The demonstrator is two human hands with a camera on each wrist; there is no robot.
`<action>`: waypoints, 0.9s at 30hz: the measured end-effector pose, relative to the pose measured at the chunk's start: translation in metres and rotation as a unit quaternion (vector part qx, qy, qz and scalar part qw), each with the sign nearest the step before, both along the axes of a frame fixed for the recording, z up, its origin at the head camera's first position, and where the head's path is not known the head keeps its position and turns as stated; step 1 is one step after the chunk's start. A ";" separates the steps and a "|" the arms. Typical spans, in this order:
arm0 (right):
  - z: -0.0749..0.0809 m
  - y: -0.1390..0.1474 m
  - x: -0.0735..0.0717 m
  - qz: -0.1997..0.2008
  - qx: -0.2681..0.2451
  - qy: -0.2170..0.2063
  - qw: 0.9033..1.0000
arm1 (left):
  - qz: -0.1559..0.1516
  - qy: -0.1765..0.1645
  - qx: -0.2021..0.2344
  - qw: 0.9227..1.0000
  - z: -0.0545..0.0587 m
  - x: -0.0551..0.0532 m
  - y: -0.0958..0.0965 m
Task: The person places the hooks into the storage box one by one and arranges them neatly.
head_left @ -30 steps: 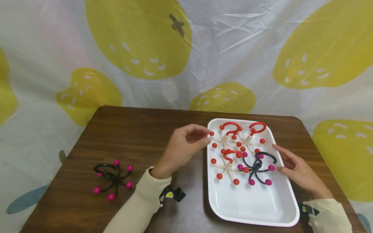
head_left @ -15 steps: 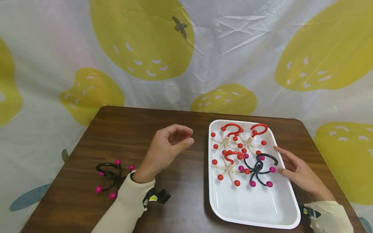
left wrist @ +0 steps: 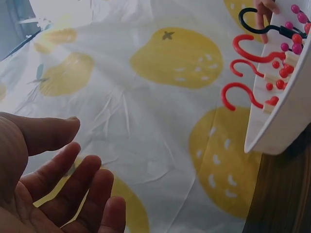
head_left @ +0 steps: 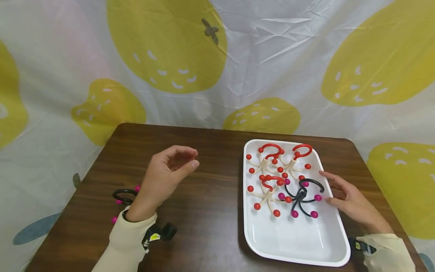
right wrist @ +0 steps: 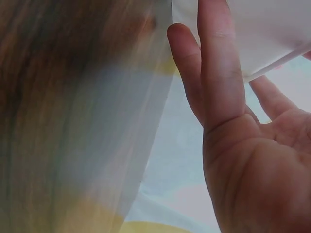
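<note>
My left hand (head_left: 166,177) hovers over the left half of the table, holding nothing, its fingers loosely bent with a gap to the thumb. Beneath its wrist, partly hidden by the sleeve, lies a black hook-handled, ball-tipped massager (head_left: 124,193) with magenta balls. My right hand (head_left: 353,202) touches the right rim of a white tray (head_left: 289,241), its fingers fairly straight in the right wrist view. Inside the tray are a black massager (head_left: 300,194) with magenta balls and three cream ones with red hooks and balls: back left (head_left: 264,163), back right (head_left: 290,164) and front left (head_left: 267,195).
The tray stands on the right side of a dark brown wooden table (head_left: 204,211). A white curtain (head_left: 190,113) with yellow fruit prints hangs behind the table's back edge. Black straps with small devices sit on both wrists.
My left hand has moved left from beside the tray's left rim to near the black massager, partly covering it. The right hand stays at the tray, and the tray's contents look unchanged.
</note>
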State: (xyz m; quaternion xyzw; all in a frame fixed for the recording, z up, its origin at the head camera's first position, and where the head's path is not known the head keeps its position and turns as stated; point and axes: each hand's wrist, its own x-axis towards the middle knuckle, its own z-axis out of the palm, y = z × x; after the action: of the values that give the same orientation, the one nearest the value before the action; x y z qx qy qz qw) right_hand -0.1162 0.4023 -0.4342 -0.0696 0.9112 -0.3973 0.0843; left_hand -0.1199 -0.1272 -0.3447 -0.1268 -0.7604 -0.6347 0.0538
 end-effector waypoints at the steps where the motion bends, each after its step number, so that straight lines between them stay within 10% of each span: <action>1: 0.000 0.000 0.000 0.002 0.001 0.002 1.000 | 0.006 -0.003 -0.006 1.000 0.000 0.001 -0.004; 27: -0.003 0.001 -0.002 -0.011 0.012 -0.040 0.999 | 0.128 0.005 -0.011 0.992 -0.007 0.027 -0.082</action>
State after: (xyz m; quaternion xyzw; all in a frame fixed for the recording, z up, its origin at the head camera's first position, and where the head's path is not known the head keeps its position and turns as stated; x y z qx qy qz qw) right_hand -0.1180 0.4031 -0.4372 -0.0430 0.9124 -0.3900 0.1168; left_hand -0.0928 -0.2093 -0.3512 -0.0322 -0.7770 -0.6135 0.1372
